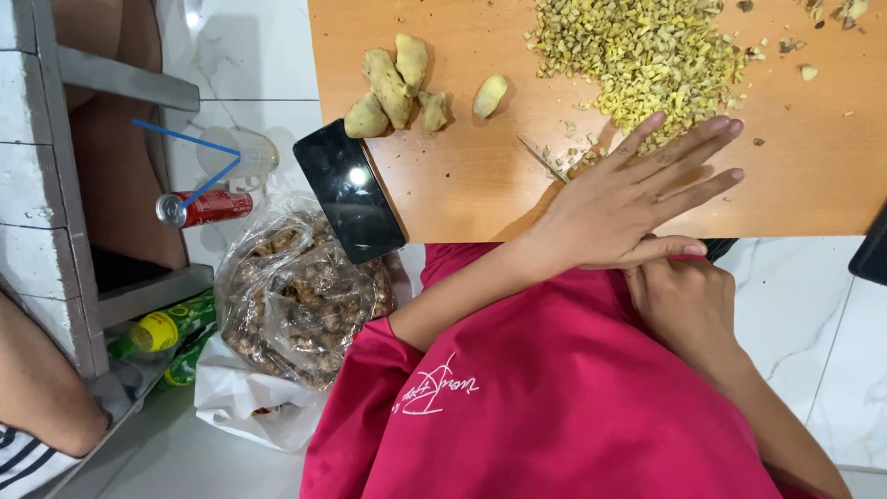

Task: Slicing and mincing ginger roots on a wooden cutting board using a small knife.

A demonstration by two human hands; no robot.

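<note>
**Operator:** Left of the cutting board (pixel 443 199), what packaging lies on the floor?

**Inspector:** One clear plastic bag (pixel 300 296) of brown ginger roots rests on a white bag (pixel 245 402). A red drink can (pixel 205 208) lies on its side with a blue straw (pixel 185 139) rising from it, next to a clear plastic cup (pixel 242 152). Green bottles with yellow labels (pixel 162 331) sit lower left.

**Operator:** Other items?

**Inspector:** A black phone (pixel 349 189) overlaps the board's left edge. Whole ginger pieces (pixel 399 85) lie on the board's upper left; a pile of chopped ginger (pixel 642 55) occupies the upper centre. A knife blade (pixel 543 159) lies on the board, just below the pile; only its tip shows, the rest being covered by the hand.

**Operator:** Hand status?

**Inspector:** The left hand (pixel 628 199) crosses over the right, fingers extended and slightly spread, palm flat on top of the blade, fingertips at the pile's lower edge. The right hand (pixel 684 296) sits at the board's near edge, curled closed; the left hand hides what it grips, so the contents cannot be confirmed.
</note>
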